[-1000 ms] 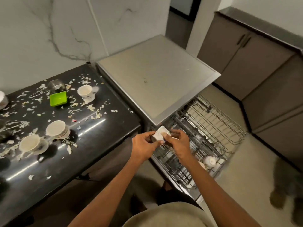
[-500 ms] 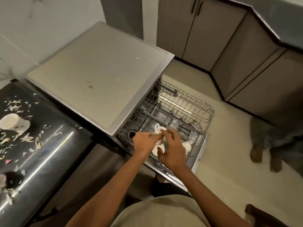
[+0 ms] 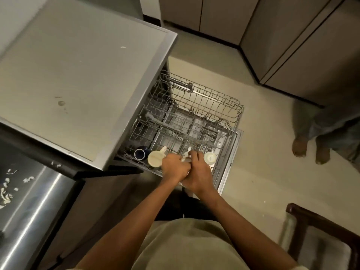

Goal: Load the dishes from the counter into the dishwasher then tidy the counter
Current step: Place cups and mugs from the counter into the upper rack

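**Both hands on a white cup over the dishwasher rack**

Left hand (image 3: 174, 166) and right hand (image 3: 198, 172) are pressed together above the near edge of the pulled-out wire rack (image 3: 229, 117). Between them a white cup (image 3: 186, 156) shows only partly; fingers of both hands curl round it, though most of it is hidden, so the exact grip is hard to read. It looks to be at rack level, contact with the wires unclear.

Already in the rack's near row: a dark blue mug (image 3: 139, 153) at the left, on its side with the opening facing the camera; a cream mug (image 3: 155, 158) just beside it, touching or nearly touching the left hand; a white cup (image 3: 210, 158) just right of the right hand, base up.

Dishwasher top (image 3: 78, 75) is grey, with a small stain. Black counter (image 3: 29, 201) at lower left carries pale scraps (image 3: 5, 191). Another person's bare feet (image 3: 309, 151) stand on the floor at right; wooden chair (image 3: 321, 227) at lower right.
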`<move>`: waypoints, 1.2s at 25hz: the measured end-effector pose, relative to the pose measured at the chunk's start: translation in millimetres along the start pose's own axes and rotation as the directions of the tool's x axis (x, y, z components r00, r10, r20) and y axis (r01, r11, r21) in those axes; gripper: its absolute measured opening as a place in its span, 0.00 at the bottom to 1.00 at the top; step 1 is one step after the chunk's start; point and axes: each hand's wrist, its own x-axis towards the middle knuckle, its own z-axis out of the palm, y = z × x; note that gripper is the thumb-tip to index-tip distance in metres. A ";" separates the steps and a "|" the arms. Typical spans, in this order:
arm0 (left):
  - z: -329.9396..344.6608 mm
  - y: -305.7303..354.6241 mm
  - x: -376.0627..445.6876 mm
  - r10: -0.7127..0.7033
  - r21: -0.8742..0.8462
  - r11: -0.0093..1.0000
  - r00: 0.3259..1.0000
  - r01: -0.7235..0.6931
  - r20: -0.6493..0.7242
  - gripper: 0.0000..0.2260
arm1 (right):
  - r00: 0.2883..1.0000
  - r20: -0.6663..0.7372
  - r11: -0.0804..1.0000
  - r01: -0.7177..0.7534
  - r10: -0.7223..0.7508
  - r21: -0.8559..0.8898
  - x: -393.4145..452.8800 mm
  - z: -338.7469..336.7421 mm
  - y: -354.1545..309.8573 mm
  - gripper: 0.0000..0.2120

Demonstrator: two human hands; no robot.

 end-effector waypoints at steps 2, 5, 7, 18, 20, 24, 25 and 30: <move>6.9 0.6 5.7 0.032 0.023 0.999 0.999 -0.033 0.037 0.07 | 0.999 0.019 0.998 -0.036 0.036 0.042 3.4 2.8 6.9 0.40; 15.6 -0.3 16.8 0.040 -0.020 0.999 0.994 -0.038 0.099 0.10 | 0.994 0.028 0.992 -0.104 0.102 0.071 12.3 5.6 16.6 0.36; 24.1 -5.3 29.9 0.082 -0.016 0.997 0.982 -0.080 0.173 0.15 | 0.982 -0.003 0.979 -0.188 0.188 0.074 23.8 5.0 21.9 0.30; 64.4 -40.8 112.6 0.108 0.219 0.948 0.881 -0.231 0.462 0.22 | 0.885 -0.046 0.879 -0.452 0.463 0.152 77.6 41.4 78.6 0.26; 69.4 -47.9 126.2 0.113 0.266 0.924 0.860 -0.275 0.497 0.24 | 0.882 -0.028 0.873 -0.459 0.470 0.166 88.5 51.9 85.8 0.25; 80.3 -66.5 146.1 0.110 0.302 0.896 0.822 -0.325 0.558 0.30 | 0.861 0.001 0.853 -0.504 0.509 0.135 103.7 71.2 92.8 0.27; 80.9 -66.7 147.8 0.109 0.292 0.902 0.822 -0.319 0.559 0.32 | 0.857 0.003 0.851 -0.511 0.515 0.122 105.8 74.5 93.9 0.27; 81.2 -61.0 153.9 0.132 0.265 0.904 0.806 -0.337 0.578 0.32 | 0.849 0.050 0.847 -0.528 0.526 0.066 113.2 84.1 101.7 0.29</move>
